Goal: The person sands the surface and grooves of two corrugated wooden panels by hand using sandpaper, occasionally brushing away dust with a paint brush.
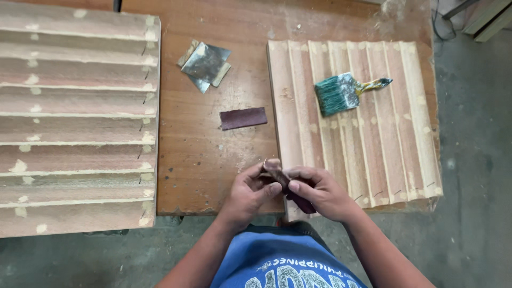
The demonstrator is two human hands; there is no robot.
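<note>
Both hands meet at the front edge of the workbench (213, 160), just over the near left corner of the small ribbed wooden panel (373, 133). The left hand (250, 189) and the right hand (317, 192) are closed together around a strip of dark sandpaper (277, 173). The strip is folded or rolled; its upper end stands out above the left thumb, and its lower end shows dark under the right fingers (298, 186). Both hands grip it with thumb and bent fingers, so neither hand is wide.

The small panel lies on the right part of the workbench. Its right edge goes almost to the right edge of the workbench, and its front edge hangs a little over the front edge. A paintbrush (346, 92) with green bristles lies on this panel, near its far side, handle pointing to the right.

Between the two panels there is a free band of bare wood. A second piece of dark sandpaper (243, 118) lies flat there, near the left edge of the small panel. Farther back, some thin metal sheets (205, 65) lie stacked, tilted.

The large ribbed panel (74, 117) covers the left side of the workbench and goes past its front edge. The concrete floor (474, 160) is seen on the right and in front
</note>
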